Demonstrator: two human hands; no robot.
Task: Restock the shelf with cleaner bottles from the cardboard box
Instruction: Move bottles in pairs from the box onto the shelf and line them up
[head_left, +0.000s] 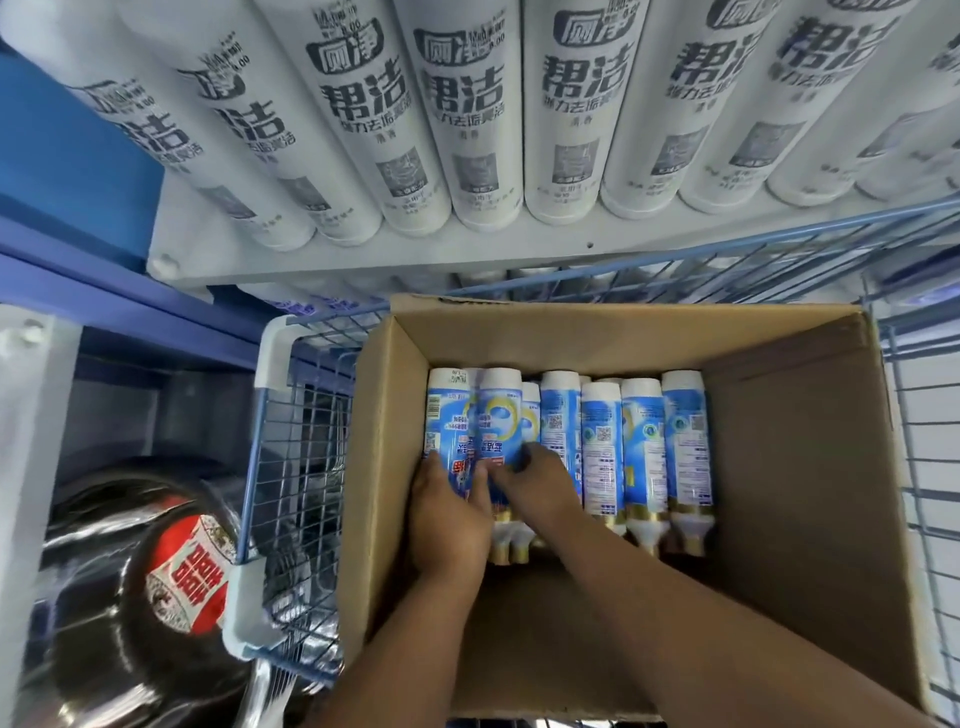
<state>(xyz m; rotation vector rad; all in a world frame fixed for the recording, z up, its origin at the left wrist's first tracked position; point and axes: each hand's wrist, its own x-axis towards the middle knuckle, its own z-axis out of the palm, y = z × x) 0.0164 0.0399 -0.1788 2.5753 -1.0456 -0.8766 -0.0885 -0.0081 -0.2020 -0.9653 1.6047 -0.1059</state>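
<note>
White cylindrical cleaner bottles with dark print (470, 119) are lining the pale shelf (363, 260) above a blue wire cart (301, 415), which is carrying an open brown cardboard box (779, 467). Inside, blue-and-white cleaner bottles (641, 441) are lying packed together; the left hand (449, 512) and right hand (537, 480) are each gripping one, side by side

- The shelf bottles (467, 119) run off the top edge; their caps are unseen.
- The left hand (449, 514) and right hand (537, 480) cover the lower labels of two box bottles (498, 415).
- The dark bottle (156, 571) at lower left is blurred.
</note>
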